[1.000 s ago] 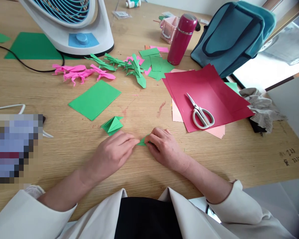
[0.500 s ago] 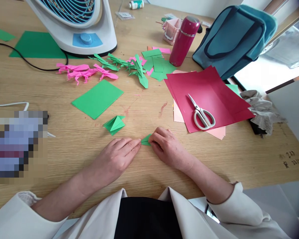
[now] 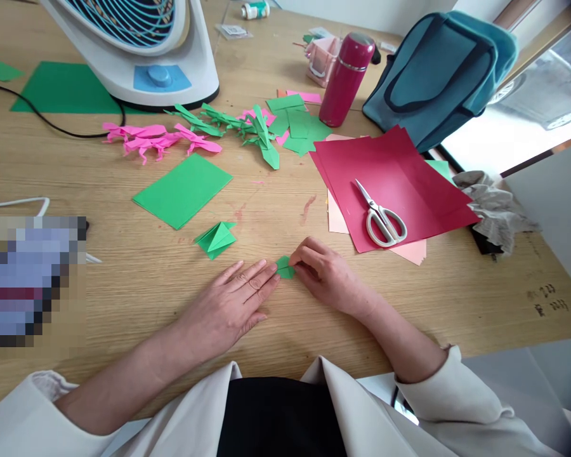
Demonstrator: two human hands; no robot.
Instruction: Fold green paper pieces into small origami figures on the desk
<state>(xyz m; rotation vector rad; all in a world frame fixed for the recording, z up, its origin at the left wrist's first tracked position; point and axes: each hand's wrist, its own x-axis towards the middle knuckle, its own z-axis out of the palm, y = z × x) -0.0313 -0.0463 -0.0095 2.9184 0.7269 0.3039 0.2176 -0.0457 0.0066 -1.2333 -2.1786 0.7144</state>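
Note:
A small folded piece of green paper (image 3: 284, 267) lies on the wooden table between my hands. My left hand (image 3: 233, 298) rests flat with fingers stretched out, its fingertips on the paper's left edge. At the right edge, my right hand (image 3: 326, 276) pinches the paper between thumb and forefinger. Just beyond my left hand sits another folded green paper piece (image 3: 216, 240) with raised pleats. A stack of green paper rectangles (image 3: 183, 190) lies farther off to the left.
White-handled scissors (image 3: 385, 225) lie on dark red sheets (image 3: 409, 165) at right. Pink paper figures (image 3: 147, 138) and green paper figures (image 3: 264, 143) stand farther back, before a fan (image 3: 171, 76). A red bottle (image 3: 347, 79) and blue bag (image 3: 438, 76) stand behind. A blurred-out device (image 3: 28, 279) lies left.
My left hand's fingers have spread and shifted slightly right. More of the small green paper now shows, looking wider than the earlier narrow triangle. My right hand still pinches its edge.

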